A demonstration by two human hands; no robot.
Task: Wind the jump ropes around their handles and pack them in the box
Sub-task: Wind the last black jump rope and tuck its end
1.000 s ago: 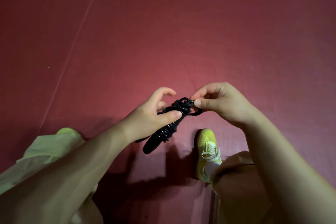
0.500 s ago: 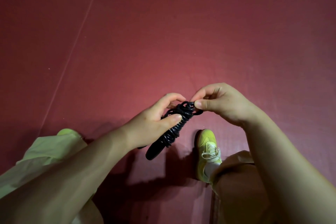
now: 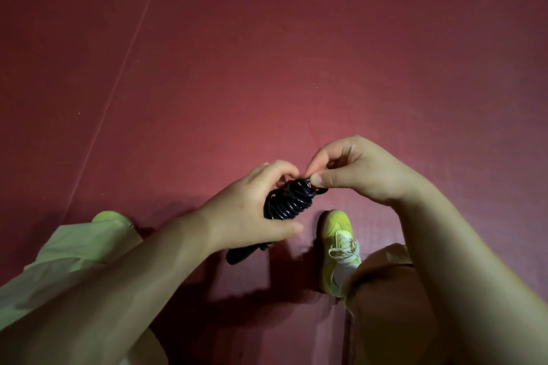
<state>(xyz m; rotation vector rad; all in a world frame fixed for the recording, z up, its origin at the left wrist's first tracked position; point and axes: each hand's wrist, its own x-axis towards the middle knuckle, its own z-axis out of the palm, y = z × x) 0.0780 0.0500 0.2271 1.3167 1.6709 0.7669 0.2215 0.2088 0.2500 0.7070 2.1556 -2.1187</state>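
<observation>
Hands holding a wound jump rope

The left hand (image 3: pixel 249 210) is gripping the coiled black jump rope (image 3: pixel 289 201) while the right hand (image 3: pixel 355 172) is pinching its loose end above the red floor (image 3: pixel 267 53).

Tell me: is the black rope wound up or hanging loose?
Wound up: the black rope sits in tight coils around its handle in the left hand, while the right hand pinches its end.

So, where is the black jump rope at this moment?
In the head view, the black jump rope is low at centre, held above the red floor: the left hand grips the wound bundle, and the right hand pinches its top end.
</observation>
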